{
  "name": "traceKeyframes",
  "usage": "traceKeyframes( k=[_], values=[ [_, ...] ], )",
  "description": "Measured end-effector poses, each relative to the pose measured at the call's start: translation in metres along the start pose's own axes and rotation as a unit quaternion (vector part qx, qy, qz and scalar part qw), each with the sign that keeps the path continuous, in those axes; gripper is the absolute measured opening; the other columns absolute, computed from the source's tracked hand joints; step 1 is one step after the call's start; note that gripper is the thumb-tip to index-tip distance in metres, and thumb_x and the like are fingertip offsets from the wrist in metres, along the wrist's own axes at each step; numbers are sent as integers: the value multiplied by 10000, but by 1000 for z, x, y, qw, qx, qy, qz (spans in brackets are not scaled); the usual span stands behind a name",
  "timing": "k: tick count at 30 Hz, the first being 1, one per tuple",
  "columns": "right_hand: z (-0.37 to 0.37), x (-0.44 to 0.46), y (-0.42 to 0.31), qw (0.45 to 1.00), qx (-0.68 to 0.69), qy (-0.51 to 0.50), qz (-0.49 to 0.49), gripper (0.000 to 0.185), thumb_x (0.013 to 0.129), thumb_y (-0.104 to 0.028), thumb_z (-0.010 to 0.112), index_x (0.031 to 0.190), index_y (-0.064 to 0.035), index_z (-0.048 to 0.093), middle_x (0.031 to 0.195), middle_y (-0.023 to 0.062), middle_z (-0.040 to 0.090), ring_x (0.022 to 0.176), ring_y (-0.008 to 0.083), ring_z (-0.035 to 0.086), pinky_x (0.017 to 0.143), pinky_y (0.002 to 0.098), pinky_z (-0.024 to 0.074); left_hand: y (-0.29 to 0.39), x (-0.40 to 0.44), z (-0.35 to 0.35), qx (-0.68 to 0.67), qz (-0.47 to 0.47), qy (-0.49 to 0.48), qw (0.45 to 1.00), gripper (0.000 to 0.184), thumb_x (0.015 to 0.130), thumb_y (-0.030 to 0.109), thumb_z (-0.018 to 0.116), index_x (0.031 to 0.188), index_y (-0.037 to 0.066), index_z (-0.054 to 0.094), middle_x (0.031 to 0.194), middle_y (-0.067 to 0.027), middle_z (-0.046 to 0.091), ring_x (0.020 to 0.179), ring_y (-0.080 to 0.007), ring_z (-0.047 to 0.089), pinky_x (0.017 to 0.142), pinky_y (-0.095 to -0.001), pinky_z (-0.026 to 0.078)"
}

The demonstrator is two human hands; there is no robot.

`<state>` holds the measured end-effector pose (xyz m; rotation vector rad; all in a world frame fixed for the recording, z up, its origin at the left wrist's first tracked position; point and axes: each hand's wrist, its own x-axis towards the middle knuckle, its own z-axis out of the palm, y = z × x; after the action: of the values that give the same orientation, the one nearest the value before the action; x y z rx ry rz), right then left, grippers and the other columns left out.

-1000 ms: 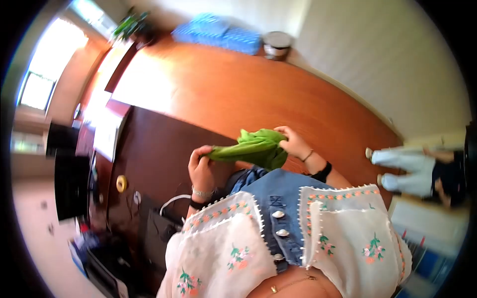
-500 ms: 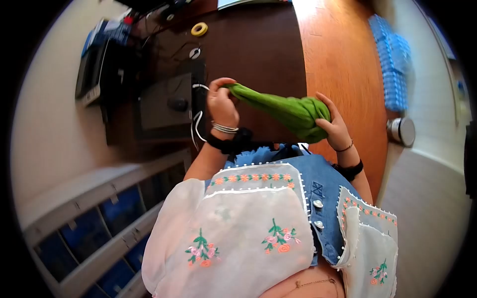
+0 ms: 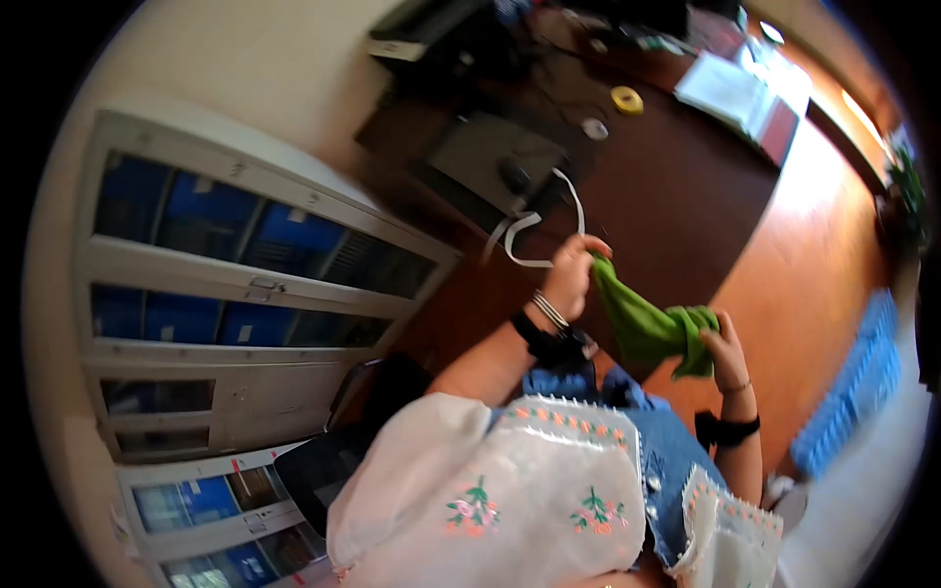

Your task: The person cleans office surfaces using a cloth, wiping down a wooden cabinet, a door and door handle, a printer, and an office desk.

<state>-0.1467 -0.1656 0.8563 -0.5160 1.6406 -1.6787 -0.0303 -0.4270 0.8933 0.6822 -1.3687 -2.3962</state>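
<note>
A green cloth (image 3: 642,318) is stretched between my two hands, in front of my body and near the edge of the dark desk. My left hand (image 3: 571,276) is closed on its narrow, twisted upper end. At the wider, bunched lower end, my right hand (image 3: 723,355) grips the folds with the thumb on top. One corner of the cloth hangs loose below the right hand. The fingertips behind the fabric are hidden.
On the dark desk (image 3: 676,196) lie a mouse (image 3: 513,174) on a dark pad, a white cable (image 3: 524,230), a yellow tape roll (image 3: 626,100) and papers (image 3: 725,90). Glass-fronted cabinets (image 3: 245,267) line the left. Blue wrapped packs (image 3: 851,382) stand at right.
My view has turned to the left, bringing the cabinets into sight. The cloth now slopes more steeply and hangs shorter between my hands, which both keep hold of it.
</note>
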Motion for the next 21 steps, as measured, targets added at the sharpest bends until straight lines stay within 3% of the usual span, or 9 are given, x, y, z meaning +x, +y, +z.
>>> traceKeyframes(
  k=[2, 4, 6, 8, 9, 13, 15, 18, 21],
  values=[
    [5, 15, -8, 986, -157, -18, -52, 441, 745, -21, 642, 1150, -52, 469, 985, 68, 553, 929, 164, 537, 828, 290, 451, 10, 4, 3, 104, 48, -59, 992, 182, 850, 29, 419, 954, 41, 568, 869, -42, 558, 845, -110, 526, 765, -243, 438],
    [7, 19, -23, 984, -169, -35, -47, 491, 734, -29, 667, 1182, -73, 471, 983, 56, 560, 934, 162, 542, 831, 295, 449, 11, -6, 19, 348, 159, -142, 913, 258, 876, 219, 540, 1076, 56, 551, 921, -59, 553, 902, -164, 551, 793, -286, 450],
    [8, 28, -27, 982, -177, -35, -63, 440, 756, -60, 658, 1166, -56, 498, 999, 57, 576, 946, 162, 549, 828, 289, 447, 10, -24, 20, 605, 125, -177, 766, 440, 837, 376, 577, 1164, 87, 521, 978, -119, 560, 929, -261, 581, 799, -346, 468],
    [4, 37, -21, 976, -204, -57, -46, 354, 786, -92, 635, 1119, -37, 530, 1025, 63, 590, 956, 161, 553, 823, 285, 447, 4, -25, 15, 713, 32, -241, 658, 527, 792, 475, 586, 1177, 117, 538, 1018, -161, 573, 930, -323, 584, 793, -390, 475],
    [4, 36, -22, 975, -208, -69, -42, 309, 808, -128, 616, 1091, -24, 548, 1036, 72, 596, 962, 168, 556, 836, 289, 445, 5, -26, 11, 716, 20, -270, 644, 459, 803, 474, 565, 1088, 117, 603, 999, -154, 602, 924, -311, 589, 787, -398, 472],
    [9, 21, -33, 951, -239, -194, 24, 502, 814, -230, 658, 1247, -48, 480, 1130, 106, 579, 1045, 197, 544, 896, 304, 429, 14, -19, 6, 669, -65, -301, 677, 345, 833, 380, 563, 956, 71, 657, 944, -151, 625, 904, -302, 594, 752, -386, 465],
    [15, 18, -41, 937, -236, -249, 62, 581, 776, -284, 702, 1250, -42, 470, 1121, 126, 583, 1027, 216, 560, 892, 317, 438, 15, -13, 3, 602, 39, -323, 729, 276, 829, 299, 582, 918, 48, 652, 927, -134, 618, 884, -293, 583, 761, -377, 450],
    [24, 28, -35, 917, -303, -251, 61, 522, 751, -231, 711, 1192, -27, 522, 1086, 132, 600, 1008, 219, 573, 867, 317, 452, 17, -3, 7, 557, 191, -379, 714, 212, 808, 234, 606, 864, 33, 642, 917, -105, 605, 883, -275, 558, 787, -367, 430],
    [27, 37, -46, 901, -357, -243, -29, 437, 755, -172, 677, 1144, -12, 559, 1068, 121, 609, 994, 205, 579, 848, 309, 458, 19, -6, 11, 539, 197, -381, 725, 151, 793, 190, 619, 852, 52, 639, 955, -64, 590, 911, -242, 521, 844, -349, 396]
  ],
)
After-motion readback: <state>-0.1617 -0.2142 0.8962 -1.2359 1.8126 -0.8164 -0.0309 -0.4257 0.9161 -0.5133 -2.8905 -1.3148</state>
